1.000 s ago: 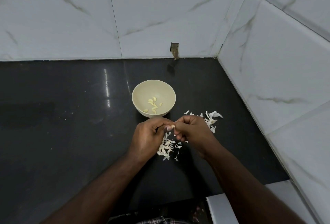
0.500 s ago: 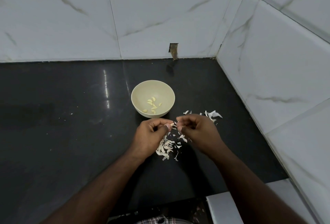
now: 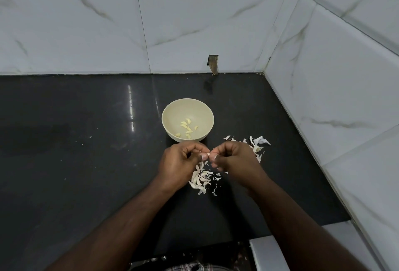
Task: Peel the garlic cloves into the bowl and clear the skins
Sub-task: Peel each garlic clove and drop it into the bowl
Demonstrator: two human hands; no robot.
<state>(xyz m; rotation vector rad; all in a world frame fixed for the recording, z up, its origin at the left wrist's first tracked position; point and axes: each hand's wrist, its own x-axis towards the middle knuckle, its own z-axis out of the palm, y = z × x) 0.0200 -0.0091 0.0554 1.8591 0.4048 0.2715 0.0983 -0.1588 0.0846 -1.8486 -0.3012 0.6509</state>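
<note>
1. Head view: I see the left hand (image 3: 180, 162) and right hand (image 3: 234, 160) meeting fingertip to fingertip, both pinching one garlic clove (image 3: 207, 154) between them.
2. The clove is mostly hidden, so I cannot tell its long axis.
3. The bowl (image 3: 172, 117) sits at 12 o'clock from the hands, just beyond them, about equally near both, with peeled cloves (image 3: 187, 128) inside.
4. Skins (image 3: 201, 179) lie at 6 o'clock beneath the hands, and more skins (image 3: 258, 143) at 2 o'clock.
</note>
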